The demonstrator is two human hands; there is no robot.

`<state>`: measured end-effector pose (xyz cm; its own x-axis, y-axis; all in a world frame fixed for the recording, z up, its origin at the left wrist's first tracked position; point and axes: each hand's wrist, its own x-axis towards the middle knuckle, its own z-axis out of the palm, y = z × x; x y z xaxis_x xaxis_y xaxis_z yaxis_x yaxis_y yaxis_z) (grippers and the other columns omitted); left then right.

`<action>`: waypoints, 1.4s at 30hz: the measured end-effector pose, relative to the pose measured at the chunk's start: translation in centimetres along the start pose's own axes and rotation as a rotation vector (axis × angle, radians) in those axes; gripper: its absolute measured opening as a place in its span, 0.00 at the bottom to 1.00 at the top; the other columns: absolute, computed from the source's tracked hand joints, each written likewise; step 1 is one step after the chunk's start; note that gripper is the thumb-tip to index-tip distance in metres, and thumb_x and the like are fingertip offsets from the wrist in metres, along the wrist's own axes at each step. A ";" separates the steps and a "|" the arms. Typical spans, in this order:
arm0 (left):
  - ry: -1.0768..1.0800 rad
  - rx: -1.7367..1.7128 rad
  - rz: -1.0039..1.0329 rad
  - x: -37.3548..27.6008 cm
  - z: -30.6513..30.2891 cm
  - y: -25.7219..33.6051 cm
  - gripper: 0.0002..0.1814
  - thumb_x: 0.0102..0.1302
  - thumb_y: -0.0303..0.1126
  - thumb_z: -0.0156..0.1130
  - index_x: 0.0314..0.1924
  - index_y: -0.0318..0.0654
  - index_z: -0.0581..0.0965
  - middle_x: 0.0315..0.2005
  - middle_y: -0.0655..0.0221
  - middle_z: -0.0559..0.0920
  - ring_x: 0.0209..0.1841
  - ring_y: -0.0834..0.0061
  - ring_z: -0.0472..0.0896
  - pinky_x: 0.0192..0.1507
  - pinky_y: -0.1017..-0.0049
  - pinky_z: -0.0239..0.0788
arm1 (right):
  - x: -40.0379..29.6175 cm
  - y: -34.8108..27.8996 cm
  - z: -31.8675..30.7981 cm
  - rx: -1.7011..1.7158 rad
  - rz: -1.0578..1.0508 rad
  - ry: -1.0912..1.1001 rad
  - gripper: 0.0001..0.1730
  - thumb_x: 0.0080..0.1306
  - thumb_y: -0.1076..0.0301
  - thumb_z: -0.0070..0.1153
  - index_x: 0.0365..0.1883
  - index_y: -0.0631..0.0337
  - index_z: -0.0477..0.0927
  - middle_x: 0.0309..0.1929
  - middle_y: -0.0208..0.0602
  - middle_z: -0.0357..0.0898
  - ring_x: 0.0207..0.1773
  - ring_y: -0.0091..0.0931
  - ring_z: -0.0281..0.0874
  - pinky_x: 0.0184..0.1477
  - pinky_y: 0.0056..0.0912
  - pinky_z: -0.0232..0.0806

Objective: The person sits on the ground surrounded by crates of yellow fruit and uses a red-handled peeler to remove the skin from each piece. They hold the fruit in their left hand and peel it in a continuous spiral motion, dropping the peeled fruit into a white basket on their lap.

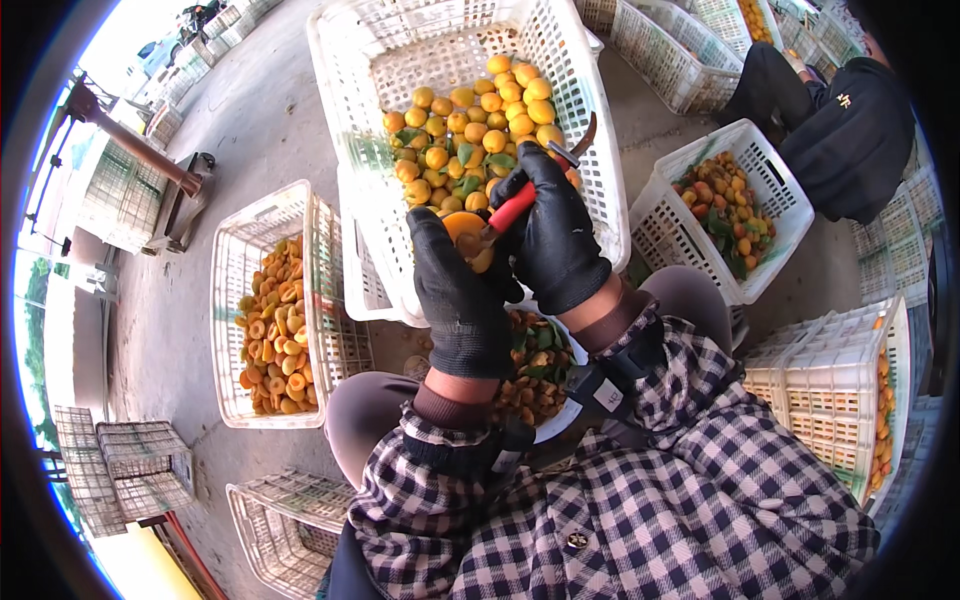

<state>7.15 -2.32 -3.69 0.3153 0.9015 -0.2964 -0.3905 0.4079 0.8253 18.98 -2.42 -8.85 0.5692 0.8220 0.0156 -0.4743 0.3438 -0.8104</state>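
In my black-gloved left hand (466, 307) is an apricot (466, 229), cut open so that its inside shows. My right hand (551, 232), also in a black glove, grips a red-handled pitting tool (517, 206). One end of the tool meets the cut fruit; a curved blade sticks out past my knuckles at the other end. Beyond both hands a white plastic crate (352, 97) holds whole yellow apricots (457, 135) with some green leaves. Below my wrists, between my knees, a white tub (559, 427) contains apricot stones (529, 397) and leaves, partly hidden by my arms.
Left of me stands a crate (225, 300) of halved apricots (277, 337). A crate (787, 195) of whole fruit sits at right, beside a seated person (847, 135) in dark clothing. More crates (817, 382) are close on my right. Another crate (285, 517) lies at lower left.
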 end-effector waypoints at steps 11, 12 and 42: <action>0.017 -0.055 -0.026 0.4 -0.1 -0.1 0.30 0.76 0.63 0.42 0.50 0.42 0.73 0.31 0.68 0.80 0.20 0.75 0.78 0.17 0.77 0.68 | -1.2 -1.4 2.4 0.313 0.229 0.206 0.14 0.74 0.56 0.57 0.33 0.53 0.72 0.26 0.27 0.73 0.32 0.23 0.73 0.39 0.26 0.70; 0.026 -0.052 -0.033 0.3 -0.1 0.0 0.30 0.77 0.63 0.41 0.49 0.41 0.73 0.30 0.68 0.80 0.20 0.75 0.78 0.17 0.78 0.68 | -1.3 -1.6 2.7 0.338 0.259 0.213 0.15 0.74 0.54 0.56 0.33 0.53 0.72 0.26 0.27 0.74 0.31 0.23 0.73 0.38 0.25 0.69; 0.014 -0.127 0.156 2.8 -2.4 -0.5 0.25 0.78 0.53 0.45 0.50 0.36 0.74 0.38 0.62 0.81 0.42 0.67 0.83 0.47 0.68 0.80 | -1.8 -0.5 2.9 0.498 0.405 0.103 0.15 0.74 0.53 0.54 0.38 0.56 0.78 0.28 0.29 0.80 0.26 0.21 0.77 0.31 0.23 0.72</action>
<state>6.16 0.31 -6.11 0.2310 0.9567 -0.1773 -0.5397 0.2776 0.7948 16.26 -2.81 -6.77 0.3302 0.8913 -0.3106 -0.9052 0.2057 -0.3719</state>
